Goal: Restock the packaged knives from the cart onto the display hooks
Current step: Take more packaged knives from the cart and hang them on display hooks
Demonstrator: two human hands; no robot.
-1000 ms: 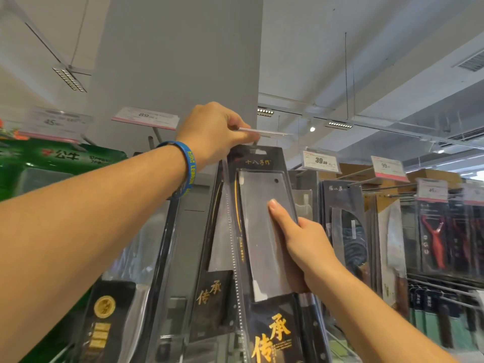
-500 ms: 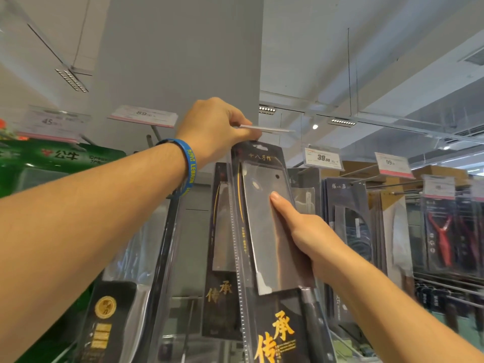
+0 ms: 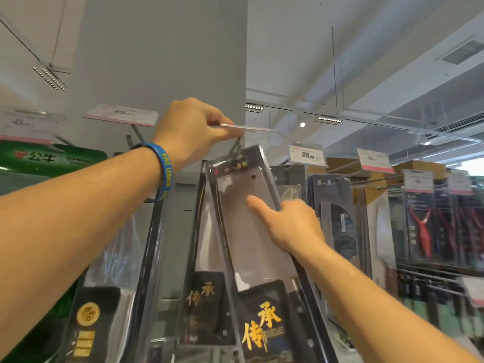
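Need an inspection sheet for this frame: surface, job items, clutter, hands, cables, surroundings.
Surface: no table; hanging display rack with hooks.
Job's things: packaged cleaver tilted, its top at the hook; whether threaded on, cannot tell. Another packaged knife hangs behind it.
Clutter: nothing seen.
Hands: left hand pinches the clear price tag holder above the hook; right hand grips the cleaver pack's right edge.
Cables: thin wires hang from the ceiling.
Surroundings: grey pillar, price tags, packaged tools at right; cart not in view.
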